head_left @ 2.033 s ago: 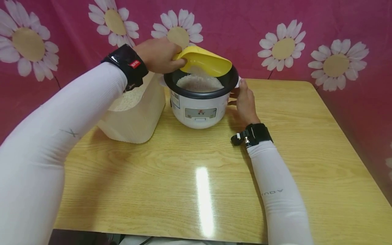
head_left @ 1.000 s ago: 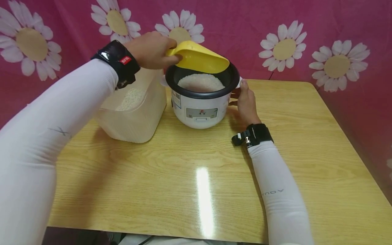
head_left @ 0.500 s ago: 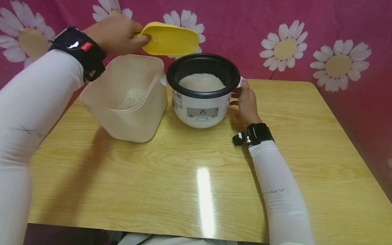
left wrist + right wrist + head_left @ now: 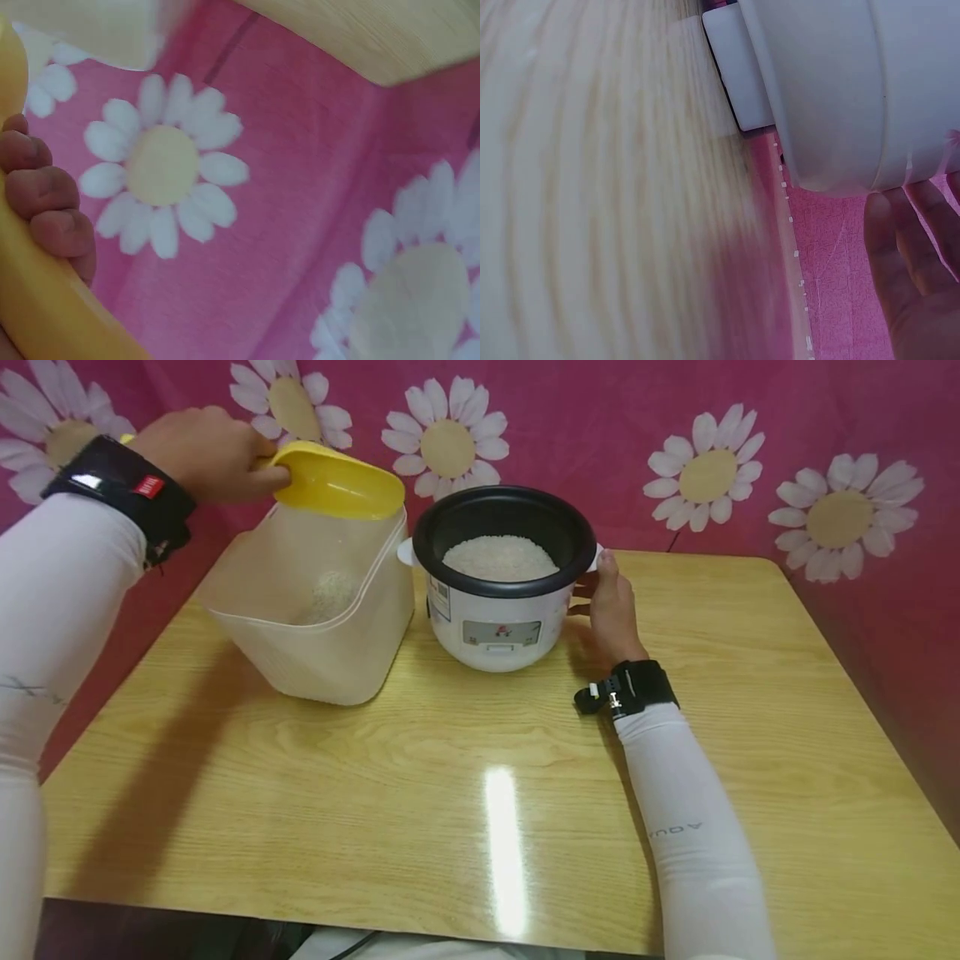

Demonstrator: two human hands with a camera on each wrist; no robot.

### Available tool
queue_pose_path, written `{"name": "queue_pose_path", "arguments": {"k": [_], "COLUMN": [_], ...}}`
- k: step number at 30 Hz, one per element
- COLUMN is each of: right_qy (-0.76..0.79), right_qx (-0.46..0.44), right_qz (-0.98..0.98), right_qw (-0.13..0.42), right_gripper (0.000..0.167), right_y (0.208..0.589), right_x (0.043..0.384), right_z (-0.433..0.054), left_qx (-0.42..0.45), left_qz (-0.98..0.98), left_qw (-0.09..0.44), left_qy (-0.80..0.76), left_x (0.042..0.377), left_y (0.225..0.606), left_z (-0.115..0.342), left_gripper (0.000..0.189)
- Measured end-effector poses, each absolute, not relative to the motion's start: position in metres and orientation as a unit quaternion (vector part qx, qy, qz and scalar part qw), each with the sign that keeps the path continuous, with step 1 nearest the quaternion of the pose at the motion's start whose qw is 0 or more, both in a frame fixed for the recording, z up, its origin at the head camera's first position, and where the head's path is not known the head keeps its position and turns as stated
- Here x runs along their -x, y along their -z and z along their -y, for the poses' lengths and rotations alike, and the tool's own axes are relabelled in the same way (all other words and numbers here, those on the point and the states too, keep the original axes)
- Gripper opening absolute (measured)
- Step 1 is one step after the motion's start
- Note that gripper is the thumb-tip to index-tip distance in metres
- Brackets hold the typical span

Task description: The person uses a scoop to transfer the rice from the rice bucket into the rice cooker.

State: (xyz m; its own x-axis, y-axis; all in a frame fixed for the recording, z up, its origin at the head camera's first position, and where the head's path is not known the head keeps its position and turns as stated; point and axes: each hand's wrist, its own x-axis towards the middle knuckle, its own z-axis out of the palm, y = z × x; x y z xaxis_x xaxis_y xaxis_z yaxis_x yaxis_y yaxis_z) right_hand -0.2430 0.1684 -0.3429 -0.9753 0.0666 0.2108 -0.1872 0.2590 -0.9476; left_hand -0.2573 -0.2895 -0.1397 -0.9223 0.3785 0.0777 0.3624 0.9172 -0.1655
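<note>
My left hand grips the handle of a yellow scoop, held over the back of a translucent white bin. No rice shows in the visible part of the scoop's bowl. In the left wrist view, curled fingers wrap the yellow handle. Rice lies low inside the bin. To its right stands a white rice cooker with a black rim and a mound of rice inside. My right hand holds its right side handle, thumb on top; the right wrist view shows fingertips against the cooker's wall.
Bin and cooker stand side by side on a wooden table, near its back. A pink cloth with white daisies hangs close behind. The table's front edge runs along the bottom of the head view.
The left hand has tipped rice from the scoop into the cooker, then carried the scoop leftward from the cooker to above the bin. The right hand stays at the cooker's handle.
</note>
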Motion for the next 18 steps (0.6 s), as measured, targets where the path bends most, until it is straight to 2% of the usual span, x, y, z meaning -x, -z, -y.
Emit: {"name": "queue_pose_path", "arguments": {"k": [7,18], "right_qy": [-0.608,-0.615], "right_qx": [-0.036,-0.041], "right_qz": [0.787,0.780], "right_qw": [0.102,0.107], "right_gripper": [0.072,0.073], "right_y": [0.344,0.343], "right_x": [0.243,0.242], "right_z": [-0.170,-0.169], "left_qx": [0.206,0.208], "left_qz": [0.965,0.956], "left_qw": [0.043,0.013], "left_qy": [-0.156,-0.207], "left_x": [0.256,0.257], "left_y": [0.149,0.153], "left_z": [0.297,0.273], "left_gripper": [0.047,0.038]}}
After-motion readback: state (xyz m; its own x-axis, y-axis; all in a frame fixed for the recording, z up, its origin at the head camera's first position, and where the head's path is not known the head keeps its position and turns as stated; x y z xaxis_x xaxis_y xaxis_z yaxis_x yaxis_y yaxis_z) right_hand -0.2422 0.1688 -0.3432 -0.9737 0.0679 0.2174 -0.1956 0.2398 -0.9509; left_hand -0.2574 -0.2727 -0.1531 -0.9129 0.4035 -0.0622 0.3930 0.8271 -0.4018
